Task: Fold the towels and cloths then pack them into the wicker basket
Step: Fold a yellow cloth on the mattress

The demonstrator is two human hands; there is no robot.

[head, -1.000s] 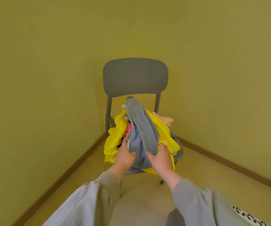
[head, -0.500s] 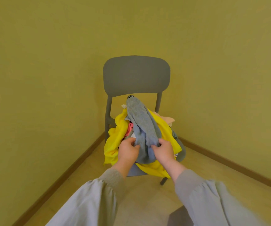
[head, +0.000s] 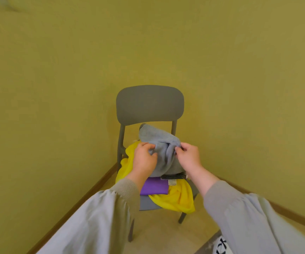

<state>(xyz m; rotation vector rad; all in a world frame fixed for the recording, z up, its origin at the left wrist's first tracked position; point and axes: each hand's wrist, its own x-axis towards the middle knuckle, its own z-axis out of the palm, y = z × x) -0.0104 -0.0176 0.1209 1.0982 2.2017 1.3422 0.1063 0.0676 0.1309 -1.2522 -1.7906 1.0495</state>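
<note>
Hands, left (head: 144,158) and right (head: 189,155), raised, pinching grey towel (head: 163,145).

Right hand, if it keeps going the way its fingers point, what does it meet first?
The right hand pinches the grey towel, so that comes first; beyond that fold, probably the left hand, though depth is unclear.
</note>
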